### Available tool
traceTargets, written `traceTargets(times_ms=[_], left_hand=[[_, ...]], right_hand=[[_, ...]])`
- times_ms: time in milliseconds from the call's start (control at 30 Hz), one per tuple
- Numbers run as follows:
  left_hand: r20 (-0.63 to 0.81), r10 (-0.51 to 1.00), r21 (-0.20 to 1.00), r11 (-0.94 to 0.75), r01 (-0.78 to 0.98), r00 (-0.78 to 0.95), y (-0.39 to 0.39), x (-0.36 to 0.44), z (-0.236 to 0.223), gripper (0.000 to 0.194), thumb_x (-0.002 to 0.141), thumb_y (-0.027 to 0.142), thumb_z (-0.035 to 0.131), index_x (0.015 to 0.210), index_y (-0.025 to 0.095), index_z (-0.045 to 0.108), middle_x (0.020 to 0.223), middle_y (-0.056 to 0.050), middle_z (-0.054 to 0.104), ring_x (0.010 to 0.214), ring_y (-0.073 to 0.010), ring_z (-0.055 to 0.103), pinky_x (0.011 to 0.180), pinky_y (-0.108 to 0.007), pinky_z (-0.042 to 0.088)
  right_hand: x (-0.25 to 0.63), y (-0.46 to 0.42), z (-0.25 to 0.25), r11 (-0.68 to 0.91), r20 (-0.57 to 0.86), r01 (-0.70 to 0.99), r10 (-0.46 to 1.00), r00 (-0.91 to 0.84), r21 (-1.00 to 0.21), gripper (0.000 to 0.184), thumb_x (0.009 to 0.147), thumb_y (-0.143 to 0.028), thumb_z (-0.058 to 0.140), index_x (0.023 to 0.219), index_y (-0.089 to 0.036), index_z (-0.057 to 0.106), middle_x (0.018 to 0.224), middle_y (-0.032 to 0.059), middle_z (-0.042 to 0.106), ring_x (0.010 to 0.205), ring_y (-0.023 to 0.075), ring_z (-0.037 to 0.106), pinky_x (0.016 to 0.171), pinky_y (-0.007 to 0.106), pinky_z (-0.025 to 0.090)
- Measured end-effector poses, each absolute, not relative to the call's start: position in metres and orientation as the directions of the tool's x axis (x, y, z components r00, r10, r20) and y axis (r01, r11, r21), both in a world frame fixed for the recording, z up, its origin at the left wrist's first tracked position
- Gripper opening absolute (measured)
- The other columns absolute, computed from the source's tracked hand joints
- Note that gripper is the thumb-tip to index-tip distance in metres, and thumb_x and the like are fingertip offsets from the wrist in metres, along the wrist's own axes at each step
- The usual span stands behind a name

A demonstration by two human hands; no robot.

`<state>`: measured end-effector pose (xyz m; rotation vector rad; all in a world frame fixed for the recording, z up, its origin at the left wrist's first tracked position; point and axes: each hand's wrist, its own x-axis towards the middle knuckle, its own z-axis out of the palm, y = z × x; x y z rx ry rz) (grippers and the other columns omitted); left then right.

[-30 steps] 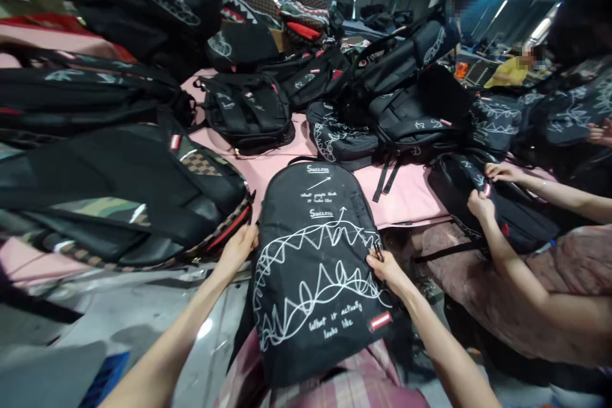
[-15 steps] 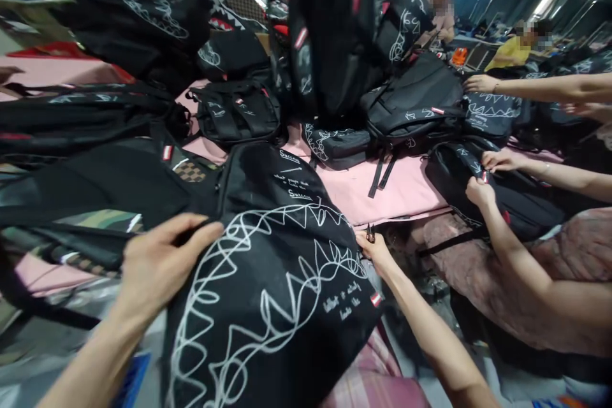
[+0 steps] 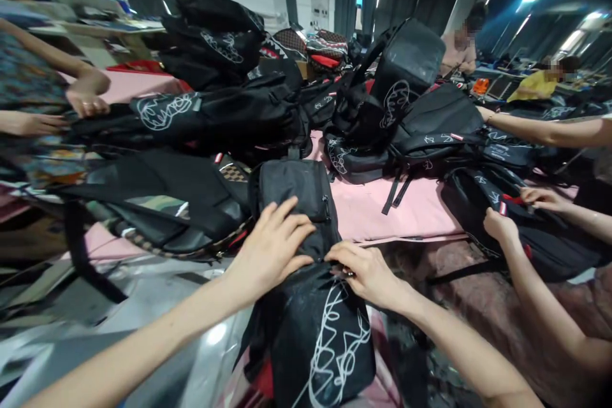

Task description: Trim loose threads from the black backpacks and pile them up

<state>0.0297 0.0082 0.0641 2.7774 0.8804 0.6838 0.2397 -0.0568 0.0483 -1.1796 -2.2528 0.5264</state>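
A black backpack (image 3: pixel 299 188) with white scribbled drawings lies across my lap and the table edge, its zipped pocket facing up. On its upper part rests my left hand (image 3: pixel 280 245), fingers spread and thumb near the seam. Close beside it, my right hand (image 3: pixel 366 271) is closed, with fingertips pinching at the backpack's edge. Small dark snips (image 3: pixel 350 272) show partly inside that hand; most of the tool is hidden by the fingers. Below both hands hangs the bag's scribbled panel (image 3: pixel 335 344).
More black backpacks (image 3: pixel 363 166) are piled on the pink-covered table (image 3: pixel 392 210). At the right, a co-worker's hands (image 3: pixel 502 229) work on another backpack (image 3: pixel 478 204). Another person's hands (image 3: pixel 88 99) touch a bag at the left. Clear plastic (image 3: pixel 191 338) lies at lower left.
The backpack has been turned, so its zipped pocket now faces up instead of the large scribbled front. My left hand has moved from gripping its edge to lying spread on it.
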Motion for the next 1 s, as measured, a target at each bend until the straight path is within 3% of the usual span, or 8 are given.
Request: traceTargets(times_ms=[100, 200, 333, 533, 700, 800, 900, 1000], left_hand=[[0.283, 0.573, 0.077, -0.813, 0.577, 0.769, 0.015, 0.017, 0.068, 0.072, 0.061, 0.054, 0.068, 0.121, 0.017, 0.052, 0.131, -0.016, 0.047, 0.132, -0.0384, 0.023, 0.104, -0.059, 0.019], [0.223, 0.608, 0.012, -0.783, 0.622, 0.762, 0.014, 0.021, 0.063, 0.082, 0.058, 0.053, 0.071, 0.128, 0.02, 0.044, 0.143, -0.014, 0.032, 0.134, -0.0385, 0.016, 0.105, -0.058, 0.017], [0.241, 0.652, -0.051, -0.732, 0.68, 0.719, 0.007, 0.034, 0.048, 0.085, 0.059, 0.045, 0.073, 0.132, 0.019, 0.039, 0.144, -0.013, 0.032, 0.134, -0.0371, 0.015, 0.106, -0.055, 0.018], [0.34, 0.656, -0.059, -0.7, 0.712, 0.674, 0.005, 0.036, 0.037, 0.061, 0.074, 0.023, 0.062, 0.129, 0.008, 0.04, 0.141, -0.019, 0.034, 0.131, -0.0338, 0.027, 0.106, -0.051, 0.024], [0.442, 0.485, 0.161, -0.871, 0.465, 0.755, -0.018, 0.008, 0.039, 0.022, 0.083, 0.032, 0.053, 0.098, 0.018, 0.06, 0.105, -0.007, 0.065, 0.123, -0.0241, 0.042, 0.107, -0.052, 0.019], [0.358, 0.513, 0.229, -0.858, 0.46, 0.78, -0.048, -0.002, 0.037, 0.03, 0.072, 0.047, 0.063, 0.082, 0.019, 0.06, 0.092, -0.005, 0.065, 0.122, -0.0289, 0.041, 0.105, -0.057, 0.019], [0.372, 0.595, 0.226, -0.802, 0.553, 0.712, -0.077, -0.002, 0.026, 0.019, 0.075, 0.035, 0.063, 0.078, 0.017, 0.057, 0.093, -0.004, 0.064, 0.123, -0.0285, 0.04, 0.105, -0.056, 0.02], [0.538, 0.624, 0.195, -0.746, 0.636, 0.567, -0.1, -0.001, 0.006, 0.004, 0.081, 0.021, 0.057, 0.078, 0.019, 0.058, 0.088, -0.002, 0.064, 0.122, -0.024, 0.042, 0.107, -0.052, 0.019]], right_hand=[[0.233, -0.053, 0.06, 0.597, 0.101, 0.694, 0.783, -0.614, -0.403, 0.016, 0.081, -0.026, 0.057, 0.095, -0.02, 0.061, 0.086, 0.0027, 0.063, 0.068, 0.013, 0.057, 0.056, 0.022, 0.033], [0.222, -0.049, 0.066, 0.643, 0.021, 0.668, 0.726, -0.687, -0.374, 0.015, 0.075, -0.031, 0.064, 0.079, -0.017, 0.061, 0.076, 0.0015, 0.063, 0.061, 0.0126, 0.055, 0.051, 0.023, 0.027], [0.208, -0.054, 0.053, 0.64, 0.13, 0.525, 0.694, -0.708, -0.561, 0.006, 0.074, -0.012, 0.057, 0.071, -0.016, 0.059, 0.072, -0.0003, 0.061, 0.061, 0.01, 0.053, 0.051, 0.02, 0.028], [0.206, -0.062, 0.034, 0.572, 0.244, 0.332, 0.706, -0.665, -0.75, 0.014, 0.081, -0.024, 0.057, 0.07, -0.015, 0.059, 0.067, -0.0008, 0.055, 0.058, 0.0086, 0.051, 0.055, 0.019, 0.037], [0.227, -0.068, 0.037, 0.675, 0.293, 0.402, 0.673, -0.679, -0.618, 0.016, 0.082, -0.03, 0.058, 0.083, -0.015, 0.063, 0.075, 0.0025, 0.06, 0.062, 0.0096, 0.054, 0.055, 0.02, 0.037], [0.235, -0.074, 0.039, 0.701, 0.256, 0.487, 0.672, -0.695, -0.52, 0.017, 0.084, -0.031, 0.056, 0.091, -0.017, 0.061, 0.085, 0.0031, 0.059, 0.065, 0.0091, 0.053, 0.052, 0.02, 0.034], [0.233, -0.083, 0.035, 0.744, 0.272, 0.576, 0.664, -0.697, -0.339, 0.013, 0.086, -0.019, 0.048, 0.091, -0.018, 0.06, 0.082, 0.0015, 0.057, 0.058, 0.0085, 0.046, 0.049, 0.022, 0.029], [0.226, -0.093, 0.024, 0.791, 0.404, 0.601, 0.588, -0.7, -0.11, 0.019, 0.087, -0.014, 0.04, 0.083, -0.018, 0.059, 0.074, 0.0007, 0.056, 0.051, 0.0091, 0.039, 0.048, 0.023, 0.026]])
